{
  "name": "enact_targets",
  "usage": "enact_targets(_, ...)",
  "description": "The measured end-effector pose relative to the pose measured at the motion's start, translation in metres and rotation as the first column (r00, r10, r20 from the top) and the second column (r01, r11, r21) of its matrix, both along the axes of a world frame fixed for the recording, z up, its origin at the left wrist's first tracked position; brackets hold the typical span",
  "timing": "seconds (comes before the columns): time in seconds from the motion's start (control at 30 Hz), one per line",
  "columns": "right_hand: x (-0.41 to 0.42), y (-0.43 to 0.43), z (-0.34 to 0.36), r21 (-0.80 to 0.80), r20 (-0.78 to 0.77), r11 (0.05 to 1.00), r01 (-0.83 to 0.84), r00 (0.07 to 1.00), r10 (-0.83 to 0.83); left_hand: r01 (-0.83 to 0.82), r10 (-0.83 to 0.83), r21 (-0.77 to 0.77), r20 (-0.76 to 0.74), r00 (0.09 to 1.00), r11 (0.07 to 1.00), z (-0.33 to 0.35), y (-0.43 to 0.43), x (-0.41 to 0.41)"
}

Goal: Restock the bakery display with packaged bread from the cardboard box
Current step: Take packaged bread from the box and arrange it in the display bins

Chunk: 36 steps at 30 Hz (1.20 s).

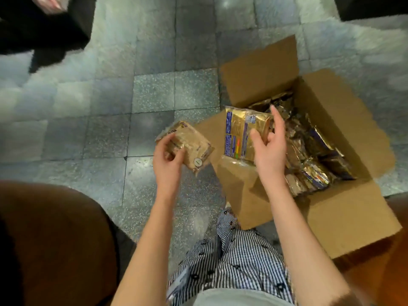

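Over the open cardboard box (344, 219) on the tiled floor (106, 133), right grip (268, 149) pinches a gold packet (239, 131): thumb on the printed face, other fingers behind it and mostly hidden, forefinger sticking straight up. Packet upright above the box's left side, label text too small to read. Left grip (166, 161) is curled round the near edge of a second bread packet (192, 145) with a round white sticker; it's held over the floor just left of the box, apart from the gold one; wrap print blurred. More packets (313, 160) fill the box, gold and purple, smeared together, count unclear, far ones in shadow. Box flaps are folded outward. Another hand (50, 4) at top left is blurred and cropped by the frame, with a dark shape (44, 34) under it, possibly clothing. Brown mass (55, 239) at lower left, can't tell what it is. Striped cloth (231, 257) at bottom centre, cut off by the frame edge
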State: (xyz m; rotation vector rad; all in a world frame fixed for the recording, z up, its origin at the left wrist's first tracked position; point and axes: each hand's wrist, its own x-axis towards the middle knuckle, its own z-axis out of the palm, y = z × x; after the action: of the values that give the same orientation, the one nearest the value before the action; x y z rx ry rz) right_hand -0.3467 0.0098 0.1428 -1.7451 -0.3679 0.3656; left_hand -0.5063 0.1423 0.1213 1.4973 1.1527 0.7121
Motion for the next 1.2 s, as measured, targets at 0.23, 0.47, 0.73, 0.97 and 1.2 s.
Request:
enact_targets(0.23,-0.122,0.043,0.026,0.027,-0.019,0.971,-0.238,0.971,0.238,-0.303,0.304,-0.019,0.103,0.947,0.953,0.03,-0.017,-0.132)
enact_targets(0.47,-0.284,0.051,0.026,-0.034,0.269,0.695,-0.718,0.663,0.698,-0.512,0.545,-0.187,0.234,0.805,0.838,0.052,-0.047,-0.281)
enact_targets(0.73,-0.424,0.052,0.045,-0.27,0.338,0.195,-0.943,0.097,0.936,-0.667,0.729,-0.305,0.386,0.565,0.679,0.078,-0.088,-0.426)
enact_targets(0.97,-0.529,0.05,0.054,-0.147,0.202,-0.125,-0.981,-0.153,0.967,-0.836,0.853,-0.269,0.368,0.37,0.479,0.087,-0.138,-0.53)
enact_targets(1.2,-0.629,0.066,0.057,-0.106,-0.07,-0.236,-0.966,-0.229,0.971,-0.922,0.922,-0.285,0.357,0.15,0.26,0.089,-0.183,-0.611)
